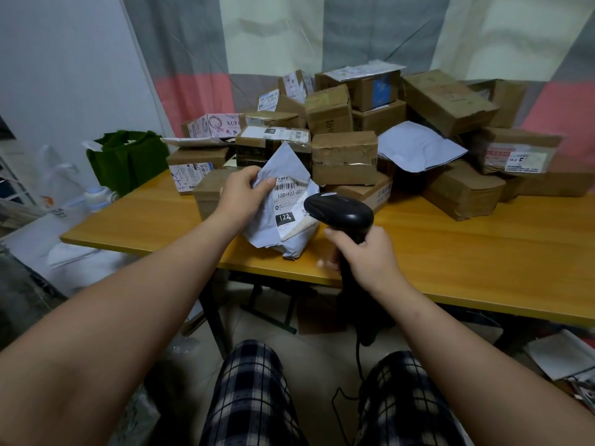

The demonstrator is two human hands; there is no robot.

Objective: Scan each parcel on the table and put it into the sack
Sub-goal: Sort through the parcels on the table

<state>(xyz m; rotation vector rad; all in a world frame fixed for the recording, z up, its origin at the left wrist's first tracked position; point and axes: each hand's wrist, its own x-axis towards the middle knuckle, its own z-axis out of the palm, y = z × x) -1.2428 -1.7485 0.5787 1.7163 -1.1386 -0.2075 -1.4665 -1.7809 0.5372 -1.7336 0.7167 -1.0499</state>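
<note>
My left hand (240,195) grips the upper left edge of a grey-white soft parcel bag (286,233), held upright at the front of the wooden table (467,252). Its white label with a barcode and the number 122 faces me. My right hand (367,257) holds the handle of a black barcode scanner (341,214), whose head points at the label from the right, very close to it. A white sack (77,262) lies on the floor left of the table, partly hidden by my left arm.
Several brown cardboard boxes (344,157) and another grey mailer (418,146) are piled across the back of the table. A green bag (125,159) stands at the left beyond the table. The scanner cable hangs down between my knees. Papers lie on the floor at right.
</note>
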